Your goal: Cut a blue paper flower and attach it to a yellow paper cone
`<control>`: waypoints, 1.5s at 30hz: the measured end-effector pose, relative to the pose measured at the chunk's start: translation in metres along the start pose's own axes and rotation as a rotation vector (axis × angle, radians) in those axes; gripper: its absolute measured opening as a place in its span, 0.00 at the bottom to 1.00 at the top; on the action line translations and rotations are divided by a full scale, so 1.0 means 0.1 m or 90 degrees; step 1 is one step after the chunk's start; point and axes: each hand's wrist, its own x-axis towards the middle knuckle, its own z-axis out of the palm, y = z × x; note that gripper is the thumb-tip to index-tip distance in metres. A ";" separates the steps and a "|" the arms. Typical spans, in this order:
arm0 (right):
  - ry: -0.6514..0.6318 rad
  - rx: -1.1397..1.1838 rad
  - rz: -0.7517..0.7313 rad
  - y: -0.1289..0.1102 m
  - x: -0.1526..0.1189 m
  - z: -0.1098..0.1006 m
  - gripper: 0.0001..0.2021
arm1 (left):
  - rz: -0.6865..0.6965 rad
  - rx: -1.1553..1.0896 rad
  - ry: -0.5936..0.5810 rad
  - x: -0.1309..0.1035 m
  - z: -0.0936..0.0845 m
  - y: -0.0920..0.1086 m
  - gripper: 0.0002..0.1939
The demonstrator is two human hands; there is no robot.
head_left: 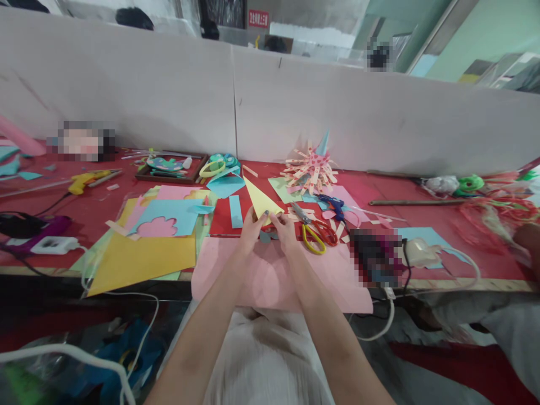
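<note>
A pale yellow paper cone (262, 198) is held between my two hands, its narrow tip pointing up and to the left. My left hand (252, 228) grips its lower left side with the fingers closed. At the lower right edge, my right hand (284, 228) pinches the paper. Beneath my hands lies a large pink paper sheet (236, 270) that hangs over the table's front edge. Scissors with yellow handles (313, 239) rest just right of my right hand, beside a red-handled pair (327, 232). A light blue paper strip (235, 211) lies left of my left hand.
Behind stands a spiky paper figure (316, 163) with a blue cone on top. Blue (335, 205) and yellow (84, 181) glue guns lie on the red table. Coloured paper sheets (147, 261) are stacked at left. White cables (145, 332) hang at the front edge. A grey partition (169, 95) runs along the back.
</note>
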 end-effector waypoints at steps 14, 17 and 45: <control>0.016 -0.183 -0.148 0.06 0.06 -0.07 0.18 | -0.019 0.013 0.011 0.01 0.03 -0.02 0.20; 0.021 -0.186 -0.154 0.05 0.06 -0.08 0.18 | -0.011 0.003 0.008 0.00 0.04 0.00 0.19; 0.070 -0.067 -0.093 0.06 0.05 -0.08 0.19 | 0.011 -0.010 0.008 0.03 0.04 -0.04 0.25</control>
